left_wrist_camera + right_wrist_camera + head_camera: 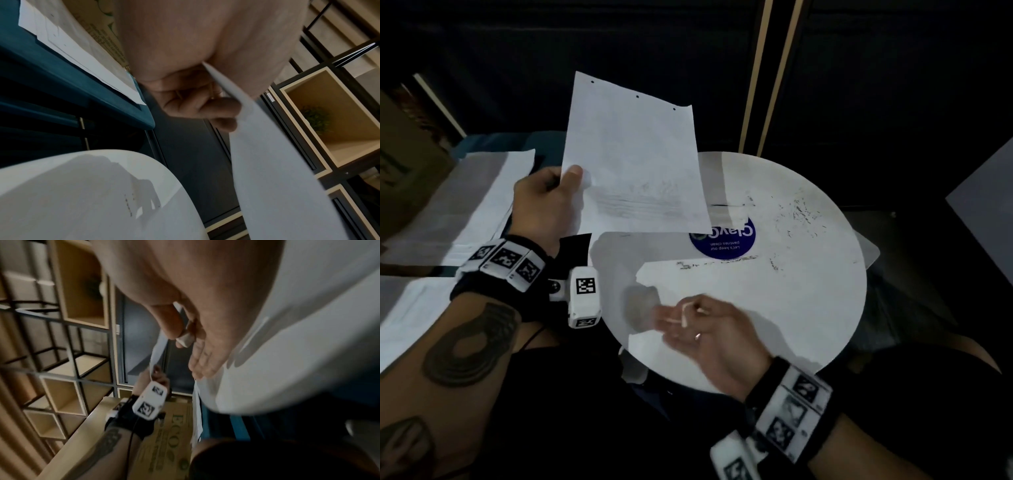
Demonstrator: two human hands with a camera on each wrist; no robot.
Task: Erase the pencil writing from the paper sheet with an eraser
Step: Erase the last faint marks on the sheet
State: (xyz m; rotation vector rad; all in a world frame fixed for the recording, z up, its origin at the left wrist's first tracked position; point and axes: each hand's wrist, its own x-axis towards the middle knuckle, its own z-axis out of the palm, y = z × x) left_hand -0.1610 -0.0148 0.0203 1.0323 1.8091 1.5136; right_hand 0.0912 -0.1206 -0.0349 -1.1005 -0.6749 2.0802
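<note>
Only wrist-visible: eraser [186, 339] under thumb.

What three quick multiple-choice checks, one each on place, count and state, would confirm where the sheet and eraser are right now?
1. Where is the sheet?
A. Flat on the table
B. Held up above the table
C. On the box

2. How many punch holes show along its top edge?
A. One
B. Three
C. Five

3. What is the right hand doing?
A. Holding the eraser
B. Pressing the sheet
C. Resting flat on the table

Key: 1 B, the left hand pinches its edge in the air; 2 B, three dark dots show; 3 A, the thumb pins the white eraser against the fingers.
</note>
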